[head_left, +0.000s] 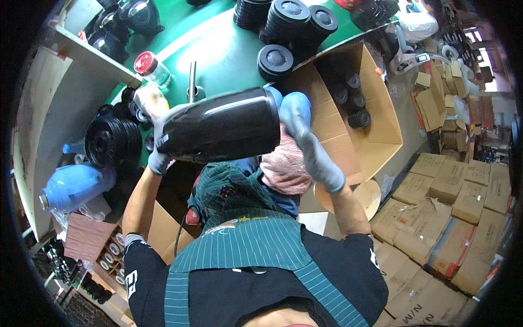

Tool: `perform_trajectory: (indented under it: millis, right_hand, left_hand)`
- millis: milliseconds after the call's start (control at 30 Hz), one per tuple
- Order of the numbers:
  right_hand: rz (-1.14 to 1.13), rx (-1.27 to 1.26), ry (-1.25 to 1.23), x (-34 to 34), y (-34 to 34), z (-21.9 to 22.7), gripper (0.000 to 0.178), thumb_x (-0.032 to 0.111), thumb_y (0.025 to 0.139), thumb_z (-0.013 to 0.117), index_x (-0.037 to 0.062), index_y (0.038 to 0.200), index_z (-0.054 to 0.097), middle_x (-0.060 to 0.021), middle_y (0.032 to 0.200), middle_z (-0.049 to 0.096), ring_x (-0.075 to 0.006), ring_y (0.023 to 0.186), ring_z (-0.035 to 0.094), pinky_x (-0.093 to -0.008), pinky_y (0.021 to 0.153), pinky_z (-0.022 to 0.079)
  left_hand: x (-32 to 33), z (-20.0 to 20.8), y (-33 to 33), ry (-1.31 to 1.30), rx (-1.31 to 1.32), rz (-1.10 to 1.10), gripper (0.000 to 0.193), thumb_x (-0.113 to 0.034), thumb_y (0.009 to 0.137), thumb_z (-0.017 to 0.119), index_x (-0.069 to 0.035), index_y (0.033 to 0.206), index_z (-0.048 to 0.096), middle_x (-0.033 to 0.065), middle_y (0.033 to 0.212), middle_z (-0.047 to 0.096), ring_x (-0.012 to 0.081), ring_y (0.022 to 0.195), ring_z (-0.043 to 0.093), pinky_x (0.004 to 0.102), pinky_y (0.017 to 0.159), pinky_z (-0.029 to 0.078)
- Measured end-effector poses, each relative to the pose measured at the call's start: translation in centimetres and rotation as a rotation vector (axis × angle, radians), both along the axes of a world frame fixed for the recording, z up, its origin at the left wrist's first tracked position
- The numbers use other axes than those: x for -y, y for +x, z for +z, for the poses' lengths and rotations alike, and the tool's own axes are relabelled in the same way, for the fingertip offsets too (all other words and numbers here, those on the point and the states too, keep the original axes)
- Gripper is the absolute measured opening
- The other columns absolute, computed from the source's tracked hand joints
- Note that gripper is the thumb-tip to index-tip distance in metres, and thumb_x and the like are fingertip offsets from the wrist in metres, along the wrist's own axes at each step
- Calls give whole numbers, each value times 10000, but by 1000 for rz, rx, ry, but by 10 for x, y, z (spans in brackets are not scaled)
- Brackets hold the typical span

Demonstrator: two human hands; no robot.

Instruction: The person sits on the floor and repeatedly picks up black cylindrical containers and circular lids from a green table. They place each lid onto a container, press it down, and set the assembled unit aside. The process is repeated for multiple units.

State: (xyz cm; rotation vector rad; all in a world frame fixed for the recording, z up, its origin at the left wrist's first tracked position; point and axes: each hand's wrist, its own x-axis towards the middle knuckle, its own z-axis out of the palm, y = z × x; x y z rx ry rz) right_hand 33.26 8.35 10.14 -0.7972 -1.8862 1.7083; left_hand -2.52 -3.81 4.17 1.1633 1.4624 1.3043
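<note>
A glossy black tapered shell [223,126], like a large jug or flask body, lies sideways above my lap. Its narrower end is in the grip of my grey-gloved left hand [159,143], whose fingers are partly hidden behind it. At the wider, rimmed end, my gloved right hand [316,155] has its bent fingers against a light-blue rounded thing [297,104], whose kind I cannot make out. Whether those fingers also touch the rim is unclear. A pink cloth [284,166] lies over my lap beneath the right hand.
Stacks of black round lids [283,16] stand on the green table [218,41], with a red-lidded clear jar [152,68] and an upright metal rod [192,79]. An open carton [381,114] holds black parts. Left is a blue flask-shaped body [73,186]; cartons [427,229] are stacked right.
</note>
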Motion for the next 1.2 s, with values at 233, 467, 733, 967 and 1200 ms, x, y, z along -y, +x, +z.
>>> perform_trajectory:
  millis: [233, 467, 733, 967, 1200]
  right_hand:
    - [-124, -128, -62, -6, -23, -13, 865, 586, 1121, 481, -18, 1698, 255, -199, 1677, 412, -294, 1499, 458, -408, 1276, 323]
    - [-11, 18, 276, 11, 8, -3, 809, 525, 1155, 366, -13, 1722, 158, -242, 1772, 215, -353, 1639, 252, -432, 1323, 226]
    - [-155, -29, 74, 38, 16, -26, 616, 369, 1217, 288, -12, 1700, 244, -147, 1627, 471, -214, 1468, 474, -347, 1280, 300]
    - [-96, -92, 599, 27, 31, -8, 1200, 886, 955, 391, 11, 1734, 134, -331, 1773, 96, -489, 1645, 137, -523, 1333, 148]
    - [-318, -128, 93, 41, 40, 4, 900, 646, 1075, 447, 63, 1727, 237, -237, 1754, 278, -330, 1631, 270, -457, 1314, 225]
  left_hand:
    - [-19, 42, 40, 191, -523, -53, 441, -175, 836, 784, -15, 1247, 768, 165, 1144, 781, 290, 1071, 765, 398, 981, 596]
    - [-2, -8, 24, 72, 16, -108, 436, -158, 884, 772, -1, 1289, 737, 109, 1196, 766, 224, 1059, 731, 369, 963, 588]
    - [-20, 75, 56, 329, -576, -163, 599, -341, 796, 834, 34, 1258, 758, 181, 1154, 785, 256, 1072, 765, 375, 968, 586]
    - [18, -62, 38, -200, 661, 27, 469, -245, 962, 746, 28, 1340, 709, 106, 1238, 768, 231, 1093, 734, 361, 1019, 566]
    - [-32, 49, 92, 135, -159, -153, 431, -201, 877, 790, 37, 1236, 762, 139, 1158, 791, 266, 1052, 761, 363, 979, 574]
